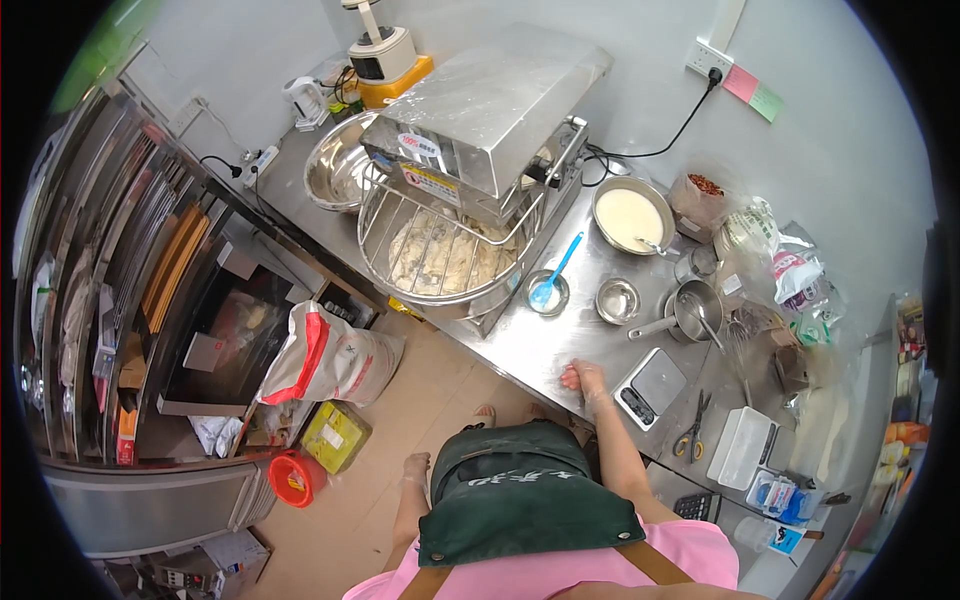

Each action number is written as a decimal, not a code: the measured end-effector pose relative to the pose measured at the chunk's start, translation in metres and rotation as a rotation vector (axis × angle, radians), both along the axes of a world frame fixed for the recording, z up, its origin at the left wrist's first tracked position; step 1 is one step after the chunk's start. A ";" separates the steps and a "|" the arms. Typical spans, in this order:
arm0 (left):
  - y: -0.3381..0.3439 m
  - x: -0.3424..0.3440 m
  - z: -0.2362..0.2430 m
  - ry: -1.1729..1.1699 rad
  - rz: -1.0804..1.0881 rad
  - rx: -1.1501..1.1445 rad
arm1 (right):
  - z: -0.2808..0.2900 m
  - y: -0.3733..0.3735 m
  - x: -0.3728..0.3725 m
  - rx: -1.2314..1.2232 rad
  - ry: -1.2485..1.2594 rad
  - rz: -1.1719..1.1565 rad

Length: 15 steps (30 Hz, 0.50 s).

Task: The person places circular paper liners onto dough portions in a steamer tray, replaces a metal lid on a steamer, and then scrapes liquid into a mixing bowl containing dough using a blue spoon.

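Steel desk (525,350) carries mixer (490,100) | dough (430,257) lies in its bowl (458,309) | right hand (584,378) rests on desk, loosely closed | left hand (416,468) hangs, grip unclear | advisable: hands outside bowl unless mixer is stopped.

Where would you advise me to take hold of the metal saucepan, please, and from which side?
I'd grip the handle of the saucepan, probably coming from the near left with the right hand. The long handle juts out leftward, and the gap between the small metal bowl and the scale leaves an approach to it. Keep it level, as a utensil rests inside.
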<state>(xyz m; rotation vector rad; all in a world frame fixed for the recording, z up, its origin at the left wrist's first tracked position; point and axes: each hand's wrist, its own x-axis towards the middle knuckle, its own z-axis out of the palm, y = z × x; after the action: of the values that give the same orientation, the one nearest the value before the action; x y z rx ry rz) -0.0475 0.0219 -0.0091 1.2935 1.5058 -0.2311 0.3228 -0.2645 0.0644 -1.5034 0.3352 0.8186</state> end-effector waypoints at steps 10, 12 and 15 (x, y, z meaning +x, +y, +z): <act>0.003 0.011 0.008 0.104 -0.053 -0.085 | -0.005 -0.001 0.002 0.014 0.008 0.002; 0.003 0.013 0.007 0.112 -0.055 -0.096 | -0.008 -0.002 0.002 0.013 0.010 0.009; 0.000 0.011 0.005 0.123 -0.063 -0.103 | -0.010 -0.002 0.002 0.023 0.001 0.029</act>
<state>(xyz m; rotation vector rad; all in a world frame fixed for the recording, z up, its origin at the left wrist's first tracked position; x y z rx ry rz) -0.0362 0.0221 -0.0040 1.2643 1.5364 -0.4308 0.3251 -0.2665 0.0544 -1.4897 0.3045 0.8431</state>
